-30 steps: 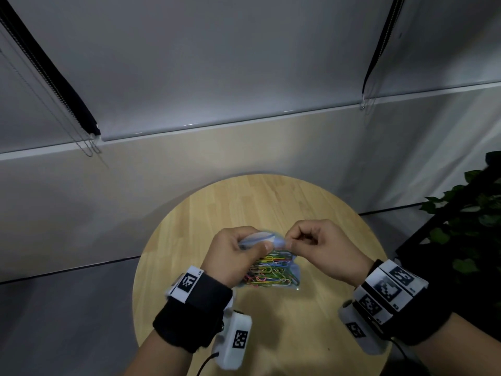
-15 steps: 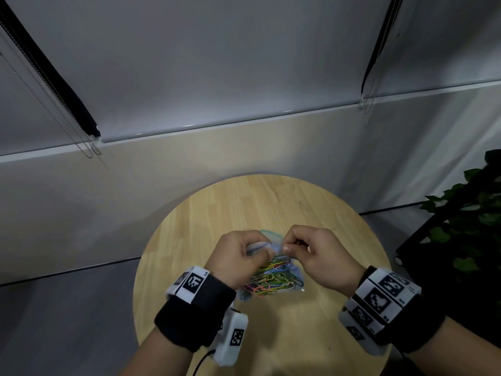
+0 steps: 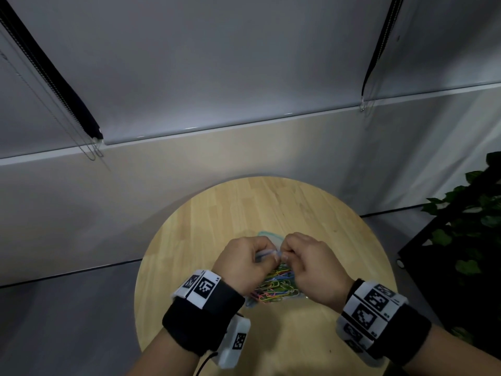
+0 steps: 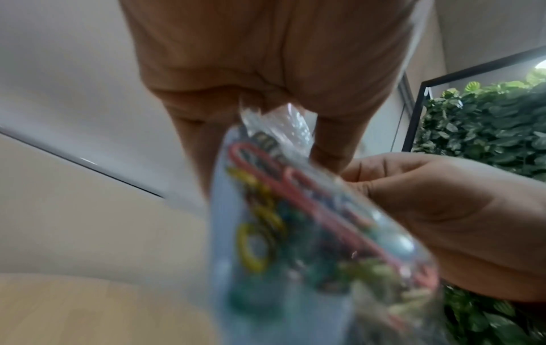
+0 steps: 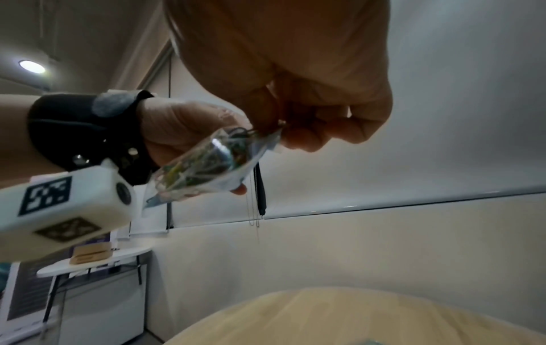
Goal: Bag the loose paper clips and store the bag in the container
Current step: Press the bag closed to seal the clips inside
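Observation:
A small clear plastic bag (image 3: 273, 287) full of coloured paper clips (image 4: 295, 221) hangs above the round wooden table (image 3: 217, 221). My left hand (image 3: 244, 263) pinches the left part of the bag's top edge. Close beside it, my right hand (image 3: 309, 263) pinches the right part of that edge. Both hands are curled and nearly touch each other. In the right wrist view the bag (image 5: 203, 165) dangles below the fingers (image 5: 304, 137). No container shows in any view.
A blue-green loop (image 3: 271, 234) lies on the table just beyond my hands. A black-framed stand of green plants (image 3: 466, 240) stands at the right of the table. A white wall (image 3: 189, 172) runs behind, and a small white side table (image 5: 97, 259) stands far left.
Both hands have drawn closer together along the bag's top edge and shifted slightly toward me. The bag hangs more bunched between them.

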Motion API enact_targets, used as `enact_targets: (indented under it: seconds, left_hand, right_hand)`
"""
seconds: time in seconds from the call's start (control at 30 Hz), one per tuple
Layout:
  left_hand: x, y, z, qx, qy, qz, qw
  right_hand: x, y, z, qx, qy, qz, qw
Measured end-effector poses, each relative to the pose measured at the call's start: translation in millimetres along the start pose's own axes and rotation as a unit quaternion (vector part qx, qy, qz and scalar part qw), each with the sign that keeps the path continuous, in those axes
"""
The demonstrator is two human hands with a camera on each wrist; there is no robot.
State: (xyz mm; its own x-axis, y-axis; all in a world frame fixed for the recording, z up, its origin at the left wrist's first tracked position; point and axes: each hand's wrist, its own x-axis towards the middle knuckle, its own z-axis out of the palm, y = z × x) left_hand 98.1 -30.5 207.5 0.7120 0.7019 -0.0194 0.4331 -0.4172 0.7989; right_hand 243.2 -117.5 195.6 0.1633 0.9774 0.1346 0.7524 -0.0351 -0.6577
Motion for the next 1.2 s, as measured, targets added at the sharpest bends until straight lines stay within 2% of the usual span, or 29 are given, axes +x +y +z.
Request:
enact_targets:
  seconds: [0.07, 0.17, 0.27, 0.33, 0.43, 0.57, 0.7, 0.9, 1.03, 1.2]
  left_hand:
    - [-0.8, -2.9, 2.3, 0.015, 0.011, 0.004, 1.000]
    - [-1.9, -4.4, 3.5, -0.032, 0.012, -0.012, 0.999]
    - [0.5, -5.9, -0.3, -0.063, 0.012, -0.021, 0.998]
    - [3.6, -9.2, -5.9, -0.049, 0.010, -0.018, 0.999]
    - [3.9, -11.0, -11.6, -0.008, 0.005, -0.007, 1.000]
    - [2.1, -8.6, -6.5, -0.006, 0.023, 0.015, 1.000]
    - [1.8, -6.0, -0.2, -0.003, 0.032, 0.040, 0.999]
    - [3.3, -4.8, 3.6, -0.016, 0.014, 0.039, 0.999]
    - [1.1, -8.1, 5.2, 0.011, 0.025, 0.056, 0.998]
    - [5.1, -20.5, -7.5, 0.010, 0.025, 0.030, 0.999]
  right_hand:
    - [1.4, 2.2, -2.4, 0.030, -0.013, 0.011, 0.999]
    - [5.5, 3.6, -9.3, 0.047, -0.042, 0.024, 0.998]
    - [6.0, 4.6, -12.1, 0.046, -0.006, 0.020, 0.999]
    - [4.1, 6.0, -12.1, 0.052, 0.019, 0.035, 0.998]
    - [1.8, 8.0, -13.7, 0.066, 0.014, 0.062, 0.996]
    - [3.0, 4.1, -15.6, 0.033, -0.018, 0.052, 0.998]
    - [7.1, -0.1, -13.1, 0.017, -0.019, 0.048, 0.999]
    - [1.7, -5.6, -3.1, -0.014, -0.020, 0.013, 1.000]
    - [5.4, -3.2, -8.7, -0.020, -0.043, 0.025, 0.999]
    - [9.5, 1.7, -17.2, -0.011, -0.027, 0.051, 0.998]
